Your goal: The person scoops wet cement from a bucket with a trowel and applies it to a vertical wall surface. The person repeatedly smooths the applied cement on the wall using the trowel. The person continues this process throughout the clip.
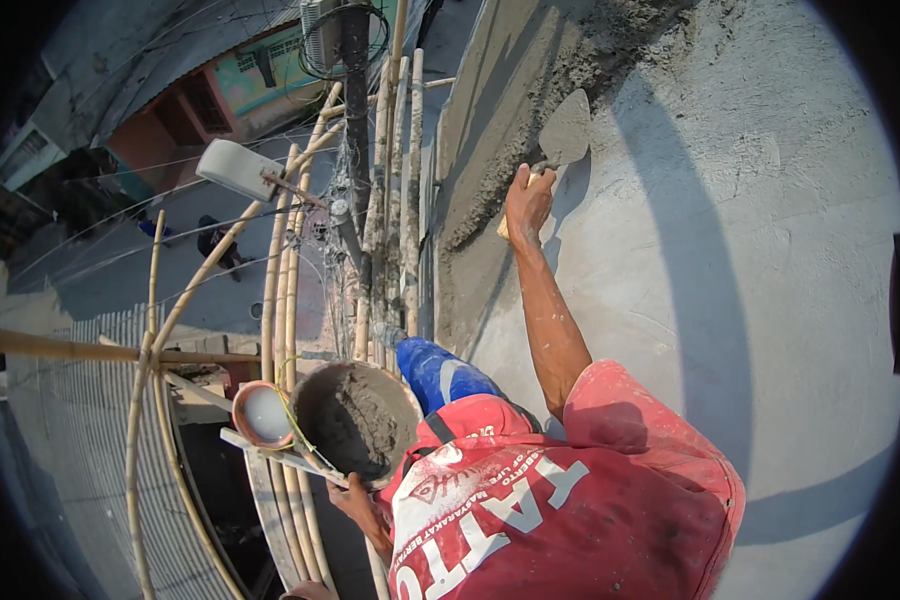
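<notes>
Gripping the trowel [566, 130] by its handle [504, 228] in your right hand [529, 203], likely for control, you have it pointing up-right, long axis diagonal, over the grey wall [610, 300], left hand [352, 503] at the mortar bucket [311, 377], grip can't be told, bucket presumably placed for reach.

The right grip [529, 206] holds a trowel [567, 128] beside rough grey mortar [492, 192].

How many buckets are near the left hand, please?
2: the big bucket of mortar, beyond the left hand, and the small bucket of cloudy liquid, left of the big one. Others may be hidden.
</notes>
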A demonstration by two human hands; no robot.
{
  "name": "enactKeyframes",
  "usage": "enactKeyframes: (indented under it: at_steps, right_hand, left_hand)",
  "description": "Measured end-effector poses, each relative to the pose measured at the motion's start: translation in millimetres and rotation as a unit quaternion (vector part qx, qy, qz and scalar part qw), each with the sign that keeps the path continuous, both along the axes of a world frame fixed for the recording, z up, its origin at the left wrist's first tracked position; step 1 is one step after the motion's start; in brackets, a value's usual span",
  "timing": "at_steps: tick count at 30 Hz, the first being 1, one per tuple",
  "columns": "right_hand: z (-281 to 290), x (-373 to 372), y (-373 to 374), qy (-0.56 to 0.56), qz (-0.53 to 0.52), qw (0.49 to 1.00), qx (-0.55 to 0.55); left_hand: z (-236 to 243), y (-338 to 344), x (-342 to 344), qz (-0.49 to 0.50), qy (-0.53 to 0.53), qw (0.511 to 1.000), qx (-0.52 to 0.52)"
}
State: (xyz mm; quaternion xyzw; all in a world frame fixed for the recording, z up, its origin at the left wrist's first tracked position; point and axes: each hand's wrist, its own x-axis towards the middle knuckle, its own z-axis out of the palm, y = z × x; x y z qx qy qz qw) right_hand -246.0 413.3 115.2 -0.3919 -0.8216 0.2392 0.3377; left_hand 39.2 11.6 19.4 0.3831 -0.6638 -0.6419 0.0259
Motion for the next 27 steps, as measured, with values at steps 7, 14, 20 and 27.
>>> enactKeyframes:
  at_steps: [7, 14, 20, 27]
  right_hand:
    - [7, 10, 7, 0.023, -0.016, 0.998, -0.065]
    - [-80, 96, -70, -0.081, 0.241, 0.964, -0.071]
    - [-75, 108, -128, -0.456, 0.638, 0.617, -0.063]
    - [-127, 139, -222, -0.329, 0.695, 0.592, 0.242]
  left_hand:
    - [-24, -7, 5, -0.043, -0.032, 0.998, -0.031]
    - [-25, -9, 10, -0.040, -0.019, 0.998, -0.046]
    - [-19, -1, 1, -0.044, 0.001, 0.998, -0.052]
    - [-14, 1, 8, -0.040, -0.027, 0.999, -0.023]
